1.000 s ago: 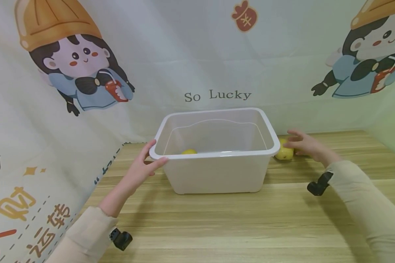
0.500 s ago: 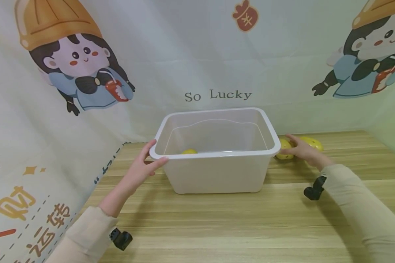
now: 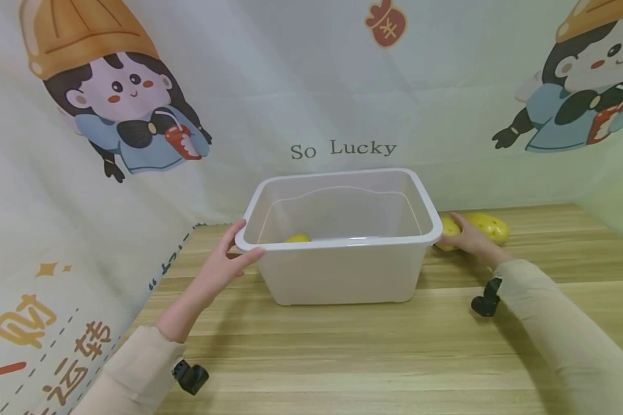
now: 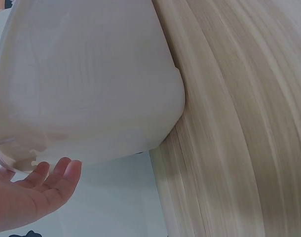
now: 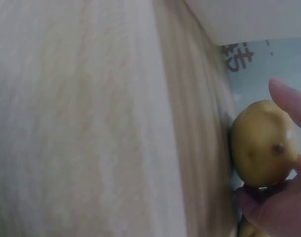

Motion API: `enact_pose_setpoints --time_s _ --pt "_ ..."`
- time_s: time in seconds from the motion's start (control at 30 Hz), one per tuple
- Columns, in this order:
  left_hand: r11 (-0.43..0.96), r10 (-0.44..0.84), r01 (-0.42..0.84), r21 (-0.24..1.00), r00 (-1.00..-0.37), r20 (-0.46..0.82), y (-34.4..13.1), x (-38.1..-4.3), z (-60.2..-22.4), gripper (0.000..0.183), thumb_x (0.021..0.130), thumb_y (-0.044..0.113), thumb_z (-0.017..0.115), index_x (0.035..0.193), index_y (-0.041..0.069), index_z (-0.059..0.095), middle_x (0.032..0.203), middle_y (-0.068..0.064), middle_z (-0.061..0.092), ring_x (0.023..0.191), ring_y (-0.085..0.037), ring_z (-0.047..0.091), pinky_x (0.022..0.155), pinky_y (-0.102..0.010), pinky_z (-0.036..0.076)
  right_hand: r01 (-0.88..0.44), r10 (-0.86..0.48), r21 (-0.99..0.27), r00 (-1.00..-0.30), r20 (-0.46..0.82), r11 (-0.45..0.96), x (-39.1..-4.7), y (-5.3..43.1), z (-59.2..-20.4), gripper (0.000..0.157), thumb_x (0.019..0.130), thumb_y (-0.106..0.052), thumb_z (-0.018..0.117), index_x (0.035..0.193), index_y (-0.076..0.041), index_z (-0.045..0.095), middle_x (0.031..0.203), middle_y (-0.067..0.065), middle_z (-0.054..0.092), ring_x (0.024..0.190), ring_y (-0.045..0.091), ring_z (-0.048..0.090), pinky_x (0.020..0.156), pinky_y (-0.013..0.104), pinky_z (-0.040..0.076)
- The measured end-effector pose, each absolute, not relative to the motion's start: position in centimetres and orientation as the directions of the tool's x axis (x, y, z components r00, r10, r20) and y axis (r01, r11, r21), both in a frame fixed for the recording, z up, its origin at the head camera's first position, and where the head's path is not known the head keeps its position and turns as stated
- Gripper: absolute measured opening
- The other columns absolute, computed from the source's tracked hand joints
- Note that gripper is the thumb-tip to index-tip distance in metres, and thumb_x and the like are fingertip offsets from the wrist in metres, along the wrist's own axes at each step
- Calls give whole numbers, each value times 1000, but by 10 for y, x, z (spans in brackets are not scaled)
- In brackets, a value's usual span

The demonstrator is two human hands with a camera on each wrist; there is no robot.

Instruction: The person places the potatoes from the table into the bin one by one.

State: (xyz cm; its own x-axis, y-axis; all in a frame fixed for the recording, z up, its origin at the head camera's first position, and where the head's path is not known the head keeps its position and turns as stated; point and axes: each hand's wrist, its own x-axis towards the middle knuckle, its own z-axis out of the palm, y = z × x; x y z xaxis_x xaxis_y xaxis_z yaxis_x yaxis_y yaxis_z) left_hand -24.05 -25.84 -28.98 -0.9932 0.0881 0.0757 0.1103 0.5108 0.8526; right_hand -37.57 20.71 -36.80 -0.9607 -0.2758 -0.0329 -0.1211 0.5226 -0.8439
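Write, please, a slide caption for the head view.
Left hand touching a white bin, right hand at a potato beside it, another potato farther right.

On the table (image 3: 342, 357) before you: one tub (image 3: 342, 274), in front of the cloth (image 3: 342, 109). In the tub, left of centre: one item (image 3: 297, 238), partly hidden. At the tub's left front corner: your left hand (image 3: 224, 266). Just right of the tub: near potato (image 5: 261, 143), your right hand (image 3: 469, 239) around it. Farther right: far potato (image 3: 493, 229), partly behind your right hand.
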Motion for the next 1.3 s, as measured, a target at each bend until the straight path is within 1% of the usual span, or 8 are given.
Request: enact_pose_setpoints --time_s 0.17,0.3,0.6,0.7,0.9,0.97,1.13,1.3 --pt "507 90 110 855 -993 75 -259 -241 -289 77 89 34 58 148 20 11 141 -15 32 114 -33 47 76 -30 41 -122 -265 -849 -964 -22 514 -377 205 -371 97 81 -20 64 142 7 -6 144 37 4 131 51 9 104 61 10" --pt "505 92 113 856 -993 77 -258 -240 -288 76 89 33 58 147 19 11 141 -15 32 113 -33 47 76 -30 41 -101 -252 -857 -967 -34 505 -379 203 -371 101 80 -22 66 143 5 -8 145 35 3 132 49 9 104 60 11" --pt "503 87 109 858 -993 75 -257 -239 -287 76 89 33 58 148 19 12 141 -15 32 113 -32 46 76 -30 41 -90 -218 -849 -976 -30 521 -382 200 -372 97 80 -19 65 142 8 -4 141 37 13 126 47 22 104 55 18" --pt "500 84 107 860 -994 75 -257 -240 -289 76 89 32 58 148 19 12 140 -15 33 113 -32 46 77 -30 41 -83 -208 -844 -978 -34 531 -383 200 -374 98 79 -20 66 142 7 -4 141 36 14 126 46 23 104 55 18" --pt "496 81 94 863 -995 62 -258 -240 -291 77 89 33 58 148 19 10 143 -15 30 115 -33 46 78 -30 41 -72 -204 -849 -978 -43 524 -382 201 -376 98 79 -20 66 142 7 -4 140 36 16 125 47 24 104 54 18" --pt "498 84 94 862 -995 60 -258 -240 -291 77 89 34 58 148 20 10 143 -15 29 116 -33 45 78 -30 41 -56 -198 -847 -978 -58 528 -381 200 -376 99 79 -22 66 143 6 -4 142 35 14 126 47 22 104 55 18" --pt "505 95 102 857 -994 62 -258 -239 -290 77 89 35 58 148 20 9 142 -15 30 116 -32 45 78 -31 42 -10 -194 -844 -975 -111 537 -379 201 -374 103 80 -28 66 143 3 -9 145 35 5 131 48 12 104 58 14" --pt "505 95 104 857 -993 64 -258 -238 -288 77 89 35 58 148 20 9 141 -15 31 116 -32 45 78 -31 42 -3 -195 -862 -975 -111 506 -379 203 -374 102 80 -27 66 144 2 -8 144 35 6 131 47 13 105 57 14"
